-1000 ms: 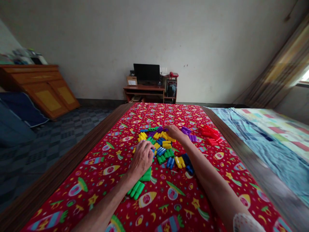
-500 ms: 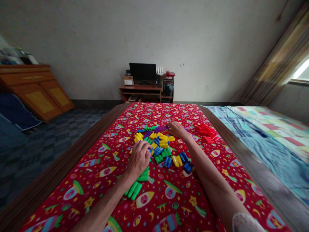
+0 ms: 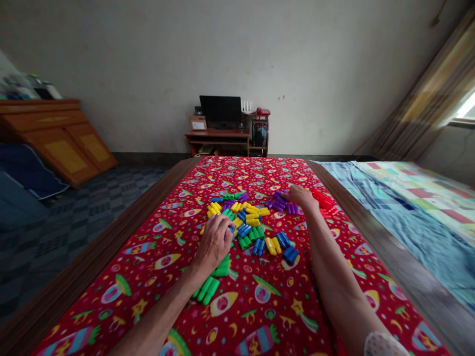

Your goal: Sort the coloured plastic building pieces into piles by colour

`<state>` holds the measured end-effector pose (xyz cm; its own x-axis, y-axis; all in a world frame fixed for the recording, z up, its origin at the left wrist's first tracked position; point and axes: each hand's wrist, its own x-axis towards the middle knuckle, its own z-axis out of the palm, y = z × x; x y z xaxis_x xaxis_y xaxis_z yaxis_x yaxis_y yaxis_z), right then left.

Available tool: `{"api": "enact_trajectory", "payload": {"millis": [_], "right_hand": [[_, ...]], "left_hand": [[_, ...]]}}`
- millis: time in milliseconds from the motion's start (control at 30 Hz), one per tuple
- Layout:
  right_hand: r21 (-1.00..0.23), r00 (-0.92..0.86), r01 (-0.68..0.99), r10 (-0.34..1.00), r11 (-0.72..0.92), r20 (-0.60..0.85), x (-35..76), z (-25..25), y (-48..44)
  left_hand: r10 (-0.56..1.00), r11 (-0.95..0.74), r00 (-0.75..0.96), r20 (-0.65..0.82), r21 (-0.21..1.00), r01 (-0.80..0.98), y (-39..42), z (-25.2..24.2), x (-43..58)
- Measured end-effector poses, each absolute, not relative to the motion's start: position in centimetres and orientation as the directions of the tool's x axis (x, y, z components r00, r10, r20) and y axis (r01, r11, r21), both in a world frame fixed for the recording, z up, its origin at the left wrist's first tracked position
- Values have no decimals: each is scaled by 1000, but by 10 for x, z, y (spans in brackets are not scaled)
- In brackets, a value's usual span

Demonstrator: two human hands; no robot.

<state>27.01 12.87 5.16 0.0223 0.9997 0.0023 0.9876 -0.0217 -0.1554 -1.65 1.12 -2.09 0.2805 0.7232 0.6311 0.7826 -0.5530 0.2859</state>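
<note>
My left hand [image 3: 214, 236] rests over the near left side of a pile of plastic toy blocks, its fingers bent down. Blue shows by its fingertips; whatever they grip is hidden. My right hand [image 3: 301, 197] reaches to the far right, with its fingers closed at a purple block [image 3: 285, 192] beside other purple blocks [image 3: 278, 203]. Yellow blocks [image 3: 253, 216], green blocks [image 3: 245, 242] and blue blocks [image 3: 282, 240] lie between the hands. Red blocks [image 3: 323, 200] sit just right of my right hand, partly covered by it. More green blocks [image 3: 206, 290] lie beneath my left forearm.
A red patterned cloth [image 3: 260, 311] covers the wood-edged surface. On the right is a bed [image 3: 374, 217] with a blue sheet. A desk with a monitor [image 3: 220, 111] stands against the far wall, and a wooden cabinet [image 3: 59, 143] stands at the left.
My right hand has moved right, from the pile's far edge to the purple blocks near the red ones, taking a purple block along. My left hand has stayed in place.
</note>
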Motion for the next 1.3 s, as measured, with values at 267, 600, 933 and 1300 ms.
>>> {"api": "enact_trajectory", "payload": {"millis": [267,600,933,1300], "right_hand": [[-109,-5,994,987,-12,-161,278,71,121],[-100,-337,922,901,375,273,200,67,118],[-246,-543,789,827,563,149,166,11,139],[-425,101,905,957,25,271,256,47,141]], "left_hand": [[725,-551,283,629,283,785,11,-22,-16],[716,-557,291,635,268,786,13,-23,-17],[731,-543,285,621,274,794,10,-22,-16],[727,-549,286,624,278,788,11,-23,-16]]}}
